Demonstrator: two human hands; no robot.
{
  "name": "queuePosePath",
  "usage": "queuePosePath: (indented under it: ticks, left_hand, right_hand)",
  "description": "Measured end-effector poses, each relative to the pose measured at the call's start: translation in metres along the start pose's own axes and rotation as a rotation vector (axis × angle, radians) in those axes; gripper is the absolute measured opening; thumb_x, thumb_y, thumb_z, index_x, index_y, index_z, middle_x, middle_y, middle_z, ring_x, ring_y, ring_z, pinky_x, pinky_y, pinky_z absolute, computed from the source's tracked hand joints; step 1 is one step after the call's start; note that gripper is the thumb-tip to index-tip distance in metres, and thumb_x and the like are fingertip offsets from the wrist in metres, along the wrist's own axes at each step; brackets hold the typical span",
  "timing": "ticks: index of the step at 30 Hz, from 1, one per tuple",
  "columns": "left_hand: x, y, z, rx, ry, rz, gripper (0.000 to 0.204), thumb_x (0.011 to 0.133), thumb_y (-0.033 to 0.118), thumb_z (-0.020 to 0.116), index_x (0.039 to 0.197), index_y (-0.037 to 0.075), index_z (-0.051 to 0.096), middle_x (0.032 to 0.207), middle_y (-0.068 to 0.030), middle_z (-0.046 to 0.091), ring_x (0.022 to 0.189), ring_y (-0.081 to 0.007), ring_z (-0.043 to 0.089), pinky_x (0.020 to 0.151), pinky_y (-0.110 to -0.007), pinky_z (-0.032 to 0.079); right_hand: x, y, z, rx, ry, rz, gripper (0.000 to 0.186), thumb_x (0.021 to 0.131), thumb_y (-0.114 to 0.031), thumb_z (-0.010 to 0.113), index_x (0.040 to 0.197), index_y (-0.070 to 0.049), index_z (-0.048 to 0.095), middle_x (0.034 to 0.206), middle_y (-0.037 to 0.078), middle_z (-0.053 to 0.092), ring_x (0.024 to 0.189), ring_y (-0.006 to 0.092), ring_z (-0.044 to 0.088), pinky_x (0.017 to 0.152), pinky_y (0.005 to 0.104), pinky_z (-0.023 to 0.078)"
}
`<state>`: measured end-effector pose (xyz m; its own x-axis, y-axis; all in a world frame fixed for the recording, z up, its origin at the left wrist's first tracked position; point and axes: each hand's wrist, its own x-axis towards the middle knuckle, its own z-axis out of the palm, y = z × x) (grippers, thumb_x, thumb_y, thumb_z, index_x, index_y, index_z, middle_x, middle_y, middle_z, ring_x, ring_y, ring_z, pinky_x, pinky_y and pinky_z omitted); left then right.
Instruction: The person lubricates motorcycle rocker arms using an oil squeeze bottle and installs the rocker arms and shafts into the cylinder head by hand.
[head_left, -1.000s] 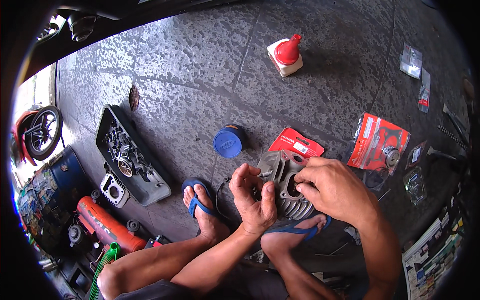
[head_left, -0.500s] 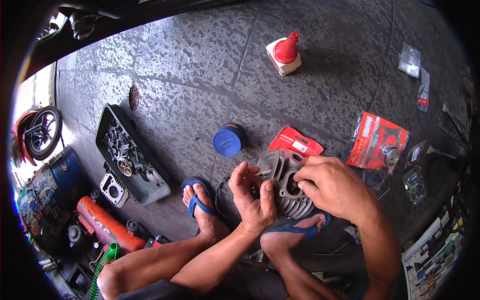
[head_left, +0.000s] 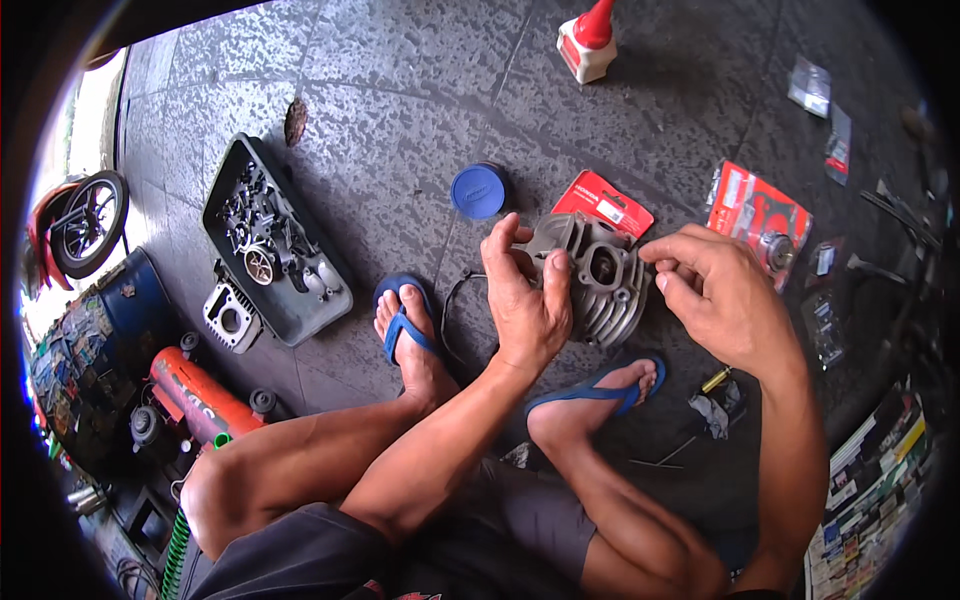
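Note:
A grey finned engine cylinder head (head_left: 612, 312) sits in front of my feet, its round port facing up. My left hand (head_left: 530, 300) is at its left side, thumb raised and index finger bent; the other fingers are partly hidden as they hold the head. My right hand (head_left: 722, 300) is just to the right of the head, apart from it. Its fingers are curled in with thumb and index close together; whatever may be between them is too small to make out. Behind the head lies a red packet (head_left: 603, 203). A blue-lidded can (head_left: 478, 190) stands to the left.
A dark tray (head_left: 335, 308) of small metal parts is at left, beside a flat metal engine part (head_left: 228, 318). At the back stands a white bottle with a red funnel-shaped top (head_left: 590, 45). An orange-red gasket packet (head_left: 760, 205) lies right. A red tank (head_left: 190, 395) is lower left.
My right hand has drawn back from the cylinder head's port toward the right, leaving the port in view. My left hand stays at the head. The whole view has shifted, so things sit higher.

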<state>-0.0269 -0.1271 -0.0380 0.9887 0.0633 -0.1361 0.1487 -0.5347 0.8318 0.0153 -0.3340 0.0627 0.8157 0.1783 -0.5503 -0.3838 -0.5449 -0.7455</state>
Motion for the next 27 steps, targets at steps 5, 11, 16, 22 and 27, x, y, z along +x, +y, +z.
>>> queuePosePath:
  ticks: [5,11,16,22,27]
  left_hand:
    - [0.004,0.029,-0.016,-0.165,0.054,-0.022,0.043,0.089,0.008,0.062,0.128,-0.001,0.047,0.104,-0.0115,0.054,0.07,-0.0169,0.048,0.067,-0.031,0.045]
    - [0.021,0.049,-0.077,-1.123,-0.157,-0.515,0.053,0.101,0.047,0.035,0.113,0.001,0.059,0.091,-0.0105,0.066,0.064,-0.0137,0.051,0.06,-0.028,0.042]
    - [0.057,0.116,-0.074,-0.481,-0.492,-0.019,0.03,0.087,0.023,0.061,0.105,-0.001,0.066,0.089,-0.0145,0.07,0.073,-0.0192,0.062,0.068,-0.034,0.05]
    - [0.129,0.198,-0.224,0.456,-0.622,0.718,0.034,0.083,0.031,0.065,0.108,0.008,0.067,0.095,-0.0194,0.07,0.093,-0.038,0.066,0.084,-0.046,0.053]
    - [0.177,0.103,-0.349,0.437,-0.324,0.65,0.028,0.085,0.019,0.066,0.107,0.002,0.065,0.097,-0.0193,0.069,0.093,-0.035,0.067,0.082,-0.042,0.053]
  right_hand:
    - [-0.06,-0.017,-0.017,-0.123,0.044,0.05,0.022,0.086,-0.002,0.056,0.104,0.005,0.065,0.085,0.01,0.063,0.071,0.0138,0.061,0.066,0.0289,0.049]
    - [-0.116,-0.045,-0.005,-0.155,0.124,0.01,0.022,0.086,-0.004,0.058,0.105,0.005,0.065,0.084,0.01,0.064,0.072,0.0149,0.061,0.067,0.0288,0.049]
    - [-0.169,-0.051,0.002,-0.009,0.19,0.096,0.025,0.082,-0.004,0.061,0.105,0.006,0.064,0.081,0.008,0.063,0.069,0.0132,0.059,0.065,0.0277,0.049]
    - [-0.197,-0.084,0.017,-0.185,0.259,0.105,0.028,0.08,-0.001,0.062,0.107,0.007,0.063,0.082,0.005,0.062,0.069,0.0086,0.057,0.064,0.0249,0.048]
    - [-0.228,-0.095,0.01,-0.058,0.35,0.144,0.032,0.081,0.001,0.062,0.112,0.007,0.061,0.088,0.006,0.062,0.073,0.0075,0.058,0.066,0.022,0.047]
